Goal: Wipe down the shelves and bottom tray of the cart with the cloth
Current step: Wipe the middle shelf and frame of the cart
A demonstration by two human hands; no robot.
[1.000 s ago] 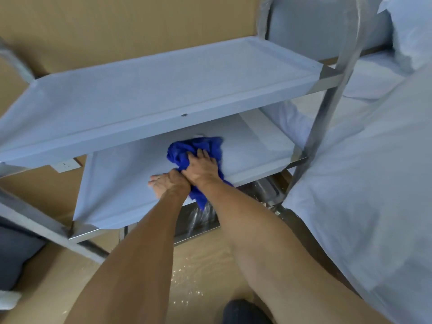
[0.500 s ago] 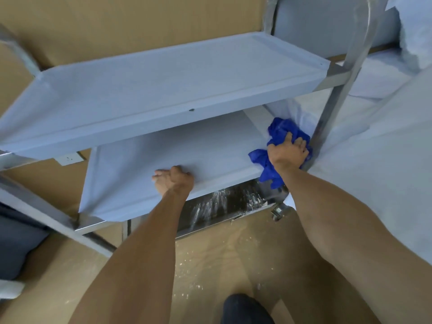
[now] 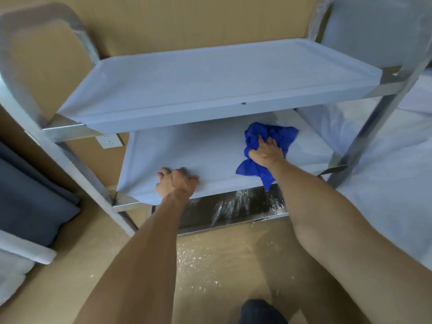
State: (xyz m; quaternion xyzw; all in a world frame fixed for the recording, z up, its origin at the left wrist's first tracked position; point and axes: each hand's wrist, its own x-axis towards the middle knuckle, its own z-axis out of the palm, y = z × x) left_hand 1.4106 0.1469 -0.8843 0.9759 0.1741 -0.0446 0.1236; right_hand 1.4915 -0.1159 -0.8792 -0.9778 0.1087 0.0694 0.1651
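Observation:
A metal cart with pale film-covered shelves stands before me. Its top shelf (image 3: 210,76) is bare. On the middle shelf (image 3: 187,150), my right hand (image 3: 266,152) presses a bunched blue cloth (image 3: 271,134) flat on the right half of the surface; one corner of the cloth hangs over the front edge. My left hand (image 3: 176,182) grips the middle shelf's front edge, left of centre. Below, the bare steel bottom tray (image 3: 233,206) shows white specks and streaks; most of it is hidden under the middle shelf.
The cart's steel uprights rise at the left (image 3: 77,160) and right (image 3: 374,127). White bedding (image 3: 385,195) lies close on the right. A dark grey cushion (image 3: 28,195) sits at the left. White specks dot the tan floor (image 3: 205,265). A wall socket (image 3: 109,141) shows behind.
My right hand swept the cloth from the shelf's front middle to its right end, then back left and inward. My left hand stayed gripping the front edge.

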